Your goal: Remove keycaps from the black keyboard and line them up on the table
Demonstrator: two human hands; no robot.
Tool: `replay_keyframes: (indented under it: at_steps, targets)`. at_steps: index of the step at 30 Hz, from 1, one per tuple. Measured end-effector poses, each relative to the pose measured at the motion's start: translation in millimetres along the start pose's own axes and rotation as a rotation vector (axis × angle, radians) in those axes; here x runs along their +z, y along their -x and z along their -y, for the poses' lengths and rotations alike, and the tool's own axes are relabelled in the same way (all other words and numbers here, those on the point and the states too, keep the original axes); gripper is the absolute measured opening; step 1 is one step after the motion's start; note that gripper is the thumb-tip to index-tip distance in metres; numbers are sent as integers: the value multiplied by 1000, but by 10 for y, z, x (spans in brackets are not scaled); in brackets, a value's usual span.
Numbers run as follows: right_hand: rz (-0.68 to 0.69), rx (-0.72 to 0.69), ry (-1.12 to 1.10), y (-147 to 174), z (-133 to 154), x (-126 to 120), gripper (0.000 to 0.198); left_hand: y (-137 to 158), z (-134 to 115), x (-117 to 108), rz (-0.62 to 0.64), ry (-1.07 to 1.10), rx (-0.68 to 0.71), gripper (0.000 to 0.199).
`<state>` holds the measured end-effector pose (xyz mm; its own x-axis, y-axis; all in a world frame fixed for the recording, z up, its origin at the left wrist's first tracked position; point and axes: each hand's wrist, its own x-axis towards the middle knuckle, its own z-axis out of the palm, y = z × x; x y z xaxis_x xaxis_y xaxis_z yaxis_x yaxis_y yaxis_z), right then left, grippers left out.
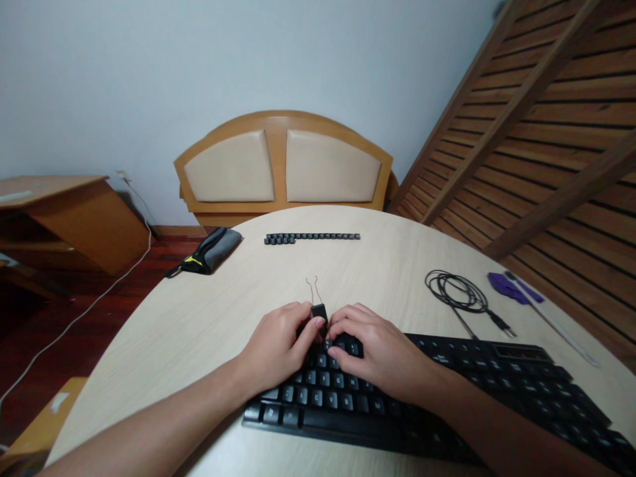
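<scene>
My left hand (281, 341) pinches a keycap puller (319, 317), a small black handle with thin wire loops. Its upper wires point away from me, and the lower end is down at the top rows of the black keyboard (342, 424). My right hand (375, 341) is curled close beside it, thumb and fingertips around the lower end of the puller over the keys. What the right fingertips grip there, if anything, is too small to make out. Both wrists pass over the keyboard, and my right forearm hides part of its middle.
Removed keycaps (318, 236) lie in two rows at the table's (209, 311) far side. A grey and black pouch-like cloth item (213, 252) is at left. To the right are a coiled cable (457, 291), a purple cloth (509, 288) and a white-handled brush (551, 321).
</scene>
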<state>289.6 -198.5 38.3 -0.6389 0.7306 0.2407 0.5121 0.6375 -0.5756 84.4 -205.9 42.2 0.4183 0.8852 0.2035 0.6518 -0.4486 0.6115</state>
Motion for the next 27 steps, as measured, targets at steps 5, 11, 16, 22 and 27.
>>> replay_keyframes:
  at_steps: [5, 11, 16, 22, 27]
  targets:
    - [-7, -14, -14, -7, 3, -1, 8, -21, 7, -12, 2, 38, -14, 30]
    - [-33, 18, -70, -25, -5, -1, 7, -29, 40, 17, -21, 186, -58, 31]
    - [-59, 75, -110, -11, 5, -1, 7, -28, 63, 26, -58, 234, -57, 31]
    - [-80, 113, -114, -19, 15, -10, 10, -16, 49, 14, -62, 272, -27, 31]
    - [-81, 92, -132, -18, 12, -12, 18, -17, 48, 5, -41, 285, -14, 29]
